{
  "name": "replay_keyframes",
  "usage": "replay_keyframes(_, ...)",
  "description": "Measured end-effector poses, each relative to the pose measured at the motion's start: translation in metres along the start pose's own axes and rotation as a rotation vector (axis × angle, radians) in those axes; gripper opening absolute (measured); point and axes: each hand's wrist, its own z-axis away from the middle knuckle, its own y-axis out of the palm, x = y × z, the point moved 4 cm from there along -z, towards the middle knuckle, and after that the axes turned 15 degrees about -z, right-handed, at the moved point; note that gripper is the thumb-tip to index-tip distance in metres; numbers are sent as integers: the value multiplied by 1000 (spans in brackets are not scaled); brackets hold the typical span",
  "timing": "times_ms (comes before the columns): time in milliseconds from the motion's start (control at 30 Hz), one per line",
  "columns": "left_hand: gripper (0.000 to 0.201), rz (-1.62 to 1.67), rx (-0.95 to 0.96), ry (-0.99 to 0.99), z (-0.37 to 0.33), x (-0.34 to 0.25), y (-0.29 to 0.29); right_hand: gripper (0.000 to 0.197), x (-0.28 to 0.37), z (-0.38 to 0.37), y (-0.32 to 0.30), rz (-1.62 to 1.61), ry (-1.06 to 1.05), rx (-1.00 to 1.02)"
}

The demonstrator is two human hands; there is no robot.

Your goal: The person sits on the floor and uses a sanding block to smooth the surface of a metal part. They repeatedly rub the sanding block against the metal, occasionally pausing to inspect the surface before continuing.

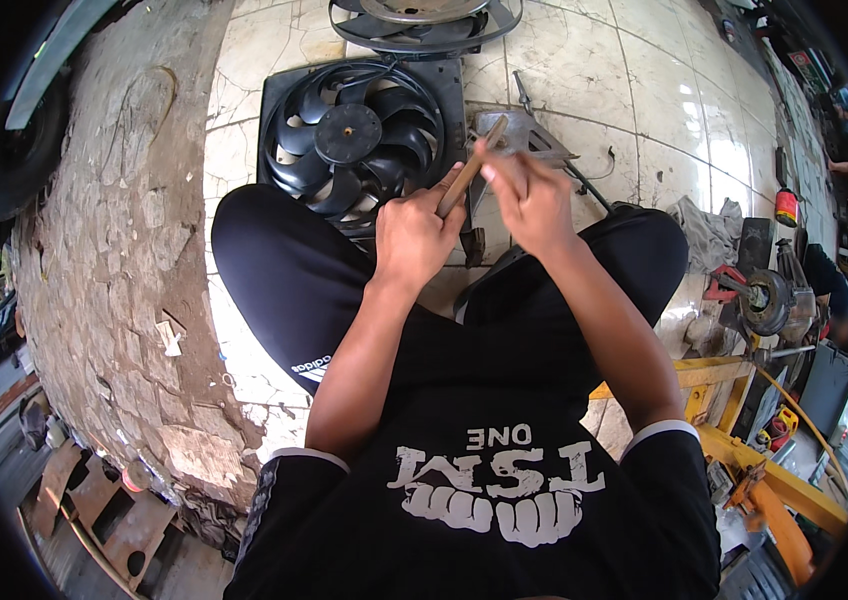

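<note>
The largest surface is the floor of glossy cream tiles (644, 85), crazed, stained and spreading from twelve to two o'clock, with broken, dusty concrete ground (109, 260) beside it at nine o'clock. A yellow metal frame (784, 487) stands at four o'clock, and a dark tyre (24, 150) near ten. A black radiator fan in a square shroud (349, 132) lies flat at eleven o'clock, just in front of the seated person's left knee; a second black fan (374, 28) is cut by the top edge at twelve. At three o'clock sits a metal assembly with a round flange (766, 300), near a crumpled grey cloth (709, 225). A grey metal bracket (522, 128) lies at one o'clock. The left hand (419, 235), at twelve, has its fingers curled around the lower end of a brown wooden stick (464, 180), held tilted above the tiles toward one o'clock. The right hand (534, 205) has bent fingers at the stick's upper part; blur hides whether they pinch it.
</note>
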Motion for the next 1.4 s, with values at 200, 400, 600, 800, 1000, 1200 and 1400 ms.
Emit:
replay_keyframes(200, 44, 9, 15, 33, -1, -8, 0, 22, -17, -9, -5, 18, 105, -142)
replay_keyframes(400, 35, -9, 40, 27, 4, -6, 0, 20, 3, -2, -6, 41, 114, -14)
replay_keyframes(600, 20, 12, -30, 42, 5, -8, 0, 12, 10, 1, -4, 19, 0, -26)
replay_keyframes(800, 30, -7, 6, 57, 1, -12, 0, 12, -8, -2, -9, 98, 77, -74)
replay_keyframes(1000, 50, 3, -17, 80, 6, -6, 9, 16, -19, -2, -9, 69, 123, -171)
replay_keyframes(1200, 48, 12, 11, 54, 8, -5, 5, 16, -15, 7, -5, 157, 33, -146)
replay_keyframes(1400, 47, 10, 4, 38, 5, -3, 3, 8, 1, 5, -2, 42, -52, -158)
